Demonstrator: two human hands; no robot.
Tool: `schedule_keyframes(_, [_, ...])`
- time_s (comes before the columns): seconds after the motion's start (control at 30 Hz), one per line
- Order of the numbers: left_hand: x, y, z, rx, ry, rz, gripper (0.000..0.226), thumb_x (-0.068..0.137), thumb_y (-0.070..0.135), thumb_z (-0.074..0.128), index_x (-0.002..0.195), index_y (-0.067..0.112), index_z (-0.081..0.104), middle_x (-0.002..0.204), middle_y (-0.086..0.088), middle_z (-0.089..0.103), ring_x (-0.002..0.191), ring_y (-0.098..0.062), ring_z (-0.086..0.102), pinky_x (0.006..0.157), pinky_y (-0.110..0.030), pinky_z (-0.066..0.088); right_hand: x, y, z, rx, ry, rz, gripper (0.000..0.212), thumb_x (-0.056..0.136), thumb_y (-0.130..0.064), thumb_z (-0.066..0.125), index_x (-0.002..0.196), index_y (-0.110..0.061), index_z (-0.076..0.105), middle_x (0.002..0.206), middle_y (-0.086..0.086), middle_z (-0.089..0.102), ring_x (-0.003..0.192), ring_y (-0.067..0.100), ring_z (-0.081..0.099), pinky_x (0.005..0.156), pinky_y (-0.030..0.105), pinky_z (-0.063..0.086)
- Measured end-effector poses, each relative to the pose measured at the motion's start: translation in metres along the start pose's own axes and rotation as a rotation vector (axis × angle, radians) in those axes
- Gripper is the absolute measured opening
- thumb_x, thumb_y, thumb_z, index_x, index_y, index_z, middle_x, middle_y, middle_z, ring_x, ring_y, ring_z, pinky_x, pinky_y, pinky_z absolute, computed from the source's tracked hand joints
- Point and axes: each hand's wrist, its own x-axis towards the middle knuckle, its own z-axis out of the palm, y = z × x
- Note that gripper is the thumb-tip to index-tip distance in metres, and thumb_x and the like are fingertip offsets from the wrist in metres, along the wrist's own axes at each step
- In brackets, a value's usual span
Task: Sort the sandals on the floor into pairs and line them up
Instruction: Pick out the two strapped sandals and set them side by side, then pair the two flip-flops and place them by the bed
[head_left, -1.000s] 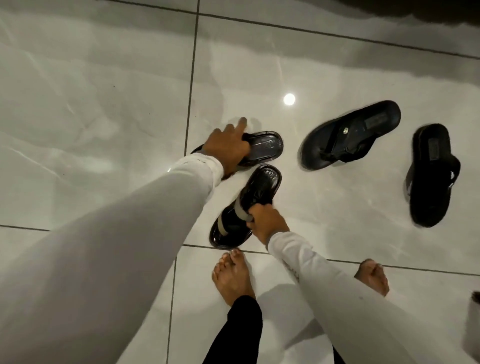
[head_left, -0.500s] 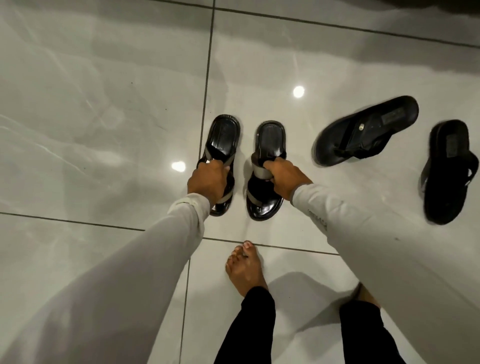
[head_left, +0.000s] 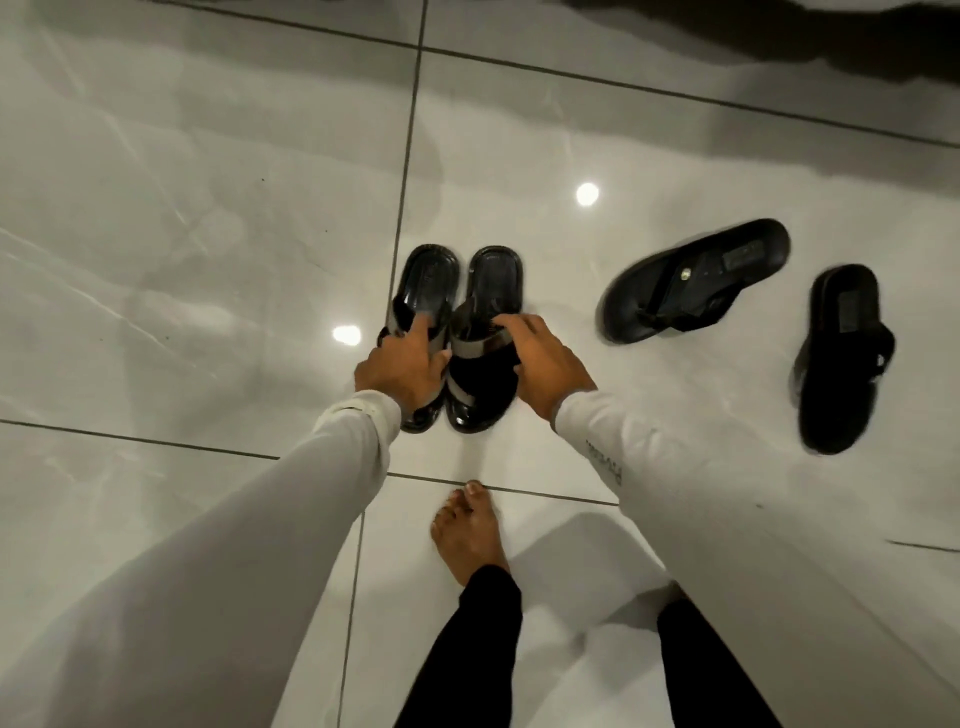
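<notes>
Just above centre on the floor (head_left: 156, 234): left hand (head_left: 402, 371), grip loose, fingers spread over left strapped sandal (head_left: 428, 291); right hand (head_left: 540, 364), half-open, resting on its mate (head_left: 491, 291) alongside. Likely light, stiff-soled, slick on tile; best pinched at the straps. Toward 3 o'clock, two thong sandals (head_left: 696, 280) (head_left: 841, 358), apart and askew.

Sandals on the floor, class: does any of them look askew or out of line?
Yes. The two thong sandals on the right are unpaired: one lies angled, almost sideways, the other points roughly straight, apart from it. The strapped pair under the hands sits side by side.
</notes>
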Motion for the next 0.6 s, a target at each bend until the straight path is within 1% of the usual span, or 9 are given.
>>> schedule_keyframes(0.07, [-0.015,0.019,-0.002,0.143,0.071,0.029,0.046,0.099,0.043,0.047,0.138,0.02,0.037,0.107,-0.018,0.066,0.097,-0.043,0.066,0.073,-0.043,0.046,-0.031,0.028,-0.018,-0.037,0.041,0.063,0.067,0.084,-0.002,0.053,0.14,-0.033,0.034,0.144,0.0,0.039,0.108,0.033,0.06,0.091,0.039,0.05])
schedule_keyframes(0.1, [-0.021,0.034,-0.002,0.172,0.081,0.051,0.045,0.099,0.043,0.047,0.136,0.019,0.039,0.107,-0.017,0.067,0.096,-0.042,0.067,0.071,-0.042,0.045,-0.047,0.048,-0.03,-0.061,0.046,0.117,0.068,0.085,0.0,0.053,0.142,-0.032,0.033,0.144,0.001,0.039,0.109,0.033,0.059,0.091,0.039,0.05])
schedule_keyframes(0.2, [-0.032,0.087,0.006,0.222,0.027,0.106,0.039,0.1,0.041,0.048,0.127,0.013,0.048,0.114,-0.019,0.067,0.104,-0.042,0.066,0.079,-0.046,0.051,-0.086,0.11,-0.066,-0.086,0.054,0.309,0.067,0.087,-0.002,0.057,0.145,-0.024,0.033,0.141,0.01,0.04,0.114,0.037,0.057,0.095,0.044,0.049])
schedule_keyframes(0.3, [-0.035,0.156,0.024,0.191,-0.054,0.115,0.039,0.1,0.034,0.05,0.134,0.015,0.048,0.129,-0.016,0.058,0.117,-0.041,0.059,0.089,-0.048,0.05,-0.11,0.17,-0.112,-0.073,0.074,0.494,0.063,0.089,-0.005,0.062,0.144,-0.015,0.033,0.139,0.019,0.041,0.12,0.041,0.054,0.101,0.048,0.047])
schedule_keyframes(0.37, [-0.033,0.211,0.041,0.206,-0.074,0.177,0.042,0.098,0.021,0.052,0.139,0.02,0.045,0.132,-0.014,0.051,0.119,-0.038,0.056,0.09,-0.047,0.049,-0.121,0.214,-0.147,-0.083,0.075,0.573,0.064,0.089,-0.005,0.062,0.145,-0.012,0.032,0.142,0.021,0.038,0.124,0.042,0.051,0.102,0.047,0.046])
schedule_keyframes(0.43, [-0.022,0.258,0.056,0.273,-0.075,0.3,0.053,0.093,0.005,0.053,0.142,0.022,0.043,0.136,-0.014,0.045,0.118,-0.038,0.056,0.087,-0.045,0.051,-0.124,0.254,-0.177,-0.188,0.065,0.558,0.065,0.087,-0.004,0.062,0.144,-0.012,0.033,0.142,0.021,0.037,0.123,0.043,0.051,0.097,0.048,0.048])
schedule_keyframes(0.5, [-0.007,0.292,0.068,0.339,-0.08,0.44,0.062,0.09,-0.004,0.052,0.145,0.022,0.042,0.141,-0.012,0.041,0.115,-0.038,0.058,0.085,-0.045,0.054,-0.121,0.282,-0.196,-0.315,0.06,0.474,0.064,0.085,-0.005,0.062,0.142,-0.013,0.035,0.14,0.019,0.038,0.118,0.043,0.055,0.091,0.049,0.05])
schedule_keyframes(0.57, [0.012,0.321,0.081,0.459,-0.07,0.544,0.064,0.09,-0.006,0.054,0.147,0.02,0.038,0.142,-0.011,0.041,0.106,-0.038,0.064,0.077,-0.045,0.055,-0.115,0.311,-0.207,-0.398,0.029,0.389,0.065,0.084,-0.008,0.063,0.142,-0.016,0.034,0.14,0.016,0.039,0.108,0.044,0.06,0.086,0.049,0.051])
schedule_keyframes(0.6, [0.021,0.332,0.088,0.546,-0.056,0.558,0.066,0.09,-0.004,0.056,0.148,0.019,0.035,0.142,-0.011,0.042,0.103,-0.038,0.066,0.071,-0.042,0.052,-0.112,0.325,-0.209,-0.425,0.012,0.357,0.066,0.082,-0.011,0.064,0.142,-0.017,0.035,0.139,0.015,0.04,0.103,0.044,0.062,0.084,0.048,0.051])
